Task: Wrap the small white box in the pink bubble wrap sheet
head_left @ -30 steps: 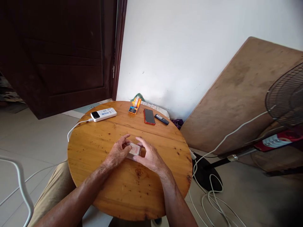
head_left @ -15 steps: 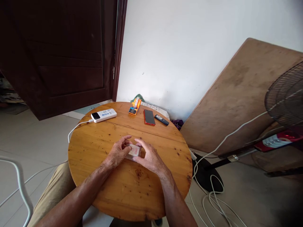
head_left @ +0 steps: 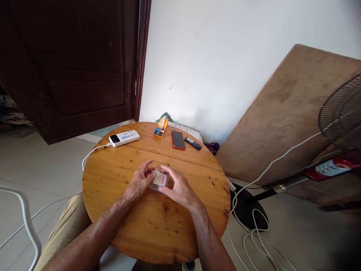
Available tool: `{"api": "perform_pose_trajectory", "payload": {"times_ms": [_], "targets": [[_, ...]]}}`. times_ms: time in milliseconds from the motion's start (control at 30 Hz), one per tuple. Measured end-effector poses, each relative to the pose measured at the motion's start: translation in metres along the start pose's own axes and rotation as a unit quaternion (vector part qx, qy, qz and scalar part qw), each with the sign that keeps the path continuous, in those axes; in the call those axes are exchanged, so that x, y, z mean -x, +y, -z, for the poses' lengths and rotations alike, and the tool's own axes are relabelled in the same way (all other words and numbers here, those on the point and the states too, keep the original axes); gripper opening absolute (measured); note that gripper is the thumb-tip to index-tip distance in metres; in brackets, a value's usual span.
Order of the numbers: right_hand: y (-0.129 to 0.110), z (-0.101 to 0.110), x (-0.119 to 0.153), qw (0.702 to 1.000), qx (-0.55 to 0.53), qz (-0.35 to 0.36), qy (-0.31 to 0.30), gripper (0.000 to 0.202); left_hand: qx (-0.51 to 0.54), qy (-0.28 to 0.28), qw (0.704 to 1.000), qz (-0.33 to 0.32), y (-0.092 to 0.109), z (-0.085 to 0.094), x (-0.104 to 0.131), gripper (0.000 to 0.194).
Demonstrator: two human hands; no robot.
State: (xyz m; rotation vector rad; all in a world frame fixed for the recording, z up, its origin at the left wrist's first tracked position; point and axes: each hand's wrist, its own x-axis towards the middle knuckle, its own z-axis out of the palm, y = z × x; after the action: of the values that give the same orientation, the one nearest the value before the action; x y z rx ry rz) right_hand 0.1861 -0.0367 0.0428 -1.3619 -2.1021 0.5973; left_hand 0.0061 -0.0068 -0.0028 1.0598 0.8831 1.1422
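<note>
A small clear plastic box with a white, red-printed top is between my hands, over the near middle of the round wooden table. My left hand is on its left side, the thumb pressed on the top near the left edge and the index finger raised. My right hand grips the right end, with its thumb at the near corner and its fingers around the far corner. What lies inside the box is too small to make out.
Along the far side are a white power bank with a plugged-in cable, an orange tape dispenser, a red-edged phone and a dark remote-like device. To the right stand a fan and loose white cables.
The top of the box now shows a little more between my hands. My left index finger has shifted slightly; both hands otherwise keep their places.
</note>
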Motion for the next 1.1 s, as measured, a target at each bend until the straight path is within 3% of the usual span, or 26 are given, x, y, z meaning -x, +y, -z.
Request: {"api": "perform_pose_trajectory", "payload": {"times_ms": [233,500,767,1100], "targets": [[-0.0033,-0.0015,0.0004,1.0,-0.013,-0.012,0.005,0.07,-0.035,-0.036,0.999,-0.015,0.0032,-0.0016,-0.0013,0.066],[-0.0014,0.0009,0.0002,1.0,-0.01,-0.003,-0.006,0.065,-0.024,-0.024,0.999,-0.016,0.0028,-0.0017,-0.0014,0.058],[0.0005,0.0008,0.0005,0.999,0.021,0.025,0.041,0.034,-0.034,-0.021,0.999,-0.006,0.0044,-0.0025,-0.001,0.061],[0.0013,-0.0038,-0.002,0.994,0.008,0.075,0.081,0.017,-0.029,-0.021,0.999,-0.009,0.0029,-0.0026,-0.0021,0.056]]}}
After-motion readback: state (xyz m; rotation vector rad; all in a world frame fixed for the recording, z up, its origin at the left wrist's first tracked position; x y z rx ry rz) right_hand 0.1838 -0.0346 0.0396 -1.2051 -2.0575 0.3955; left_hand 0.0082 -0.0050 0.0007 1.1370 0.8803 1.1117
